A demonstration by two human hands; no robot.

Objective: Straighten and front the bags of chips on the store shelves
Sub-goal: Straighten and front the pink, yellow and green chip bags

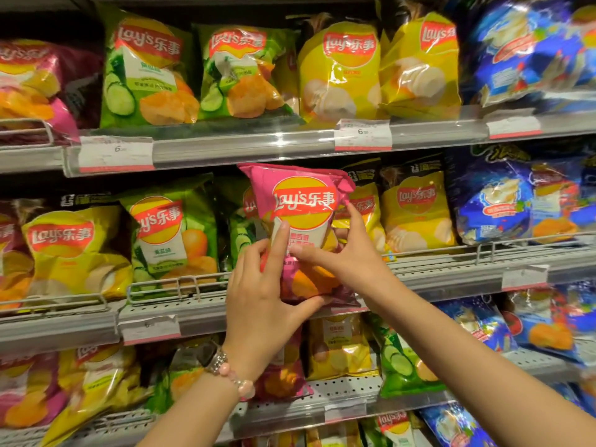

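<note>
Pink bag being set upright at the front of the middle shelf.

Both hands hold the pink bag [300,227]: the left hand [264,295] curls round its lower edge, thumb beneath, and the right hand [348,250] pinches its right side. It stands before a green bag [238,227], left of a yellow bag [416,211]. Whether its base rests on the middle shelf [206,312] is unclear. Next, seat it square, logo forward, then release.

The pink bag [301,221] hides a green bag [237,227] behind; small print on price tags [362,134] is unreadable.
</note>
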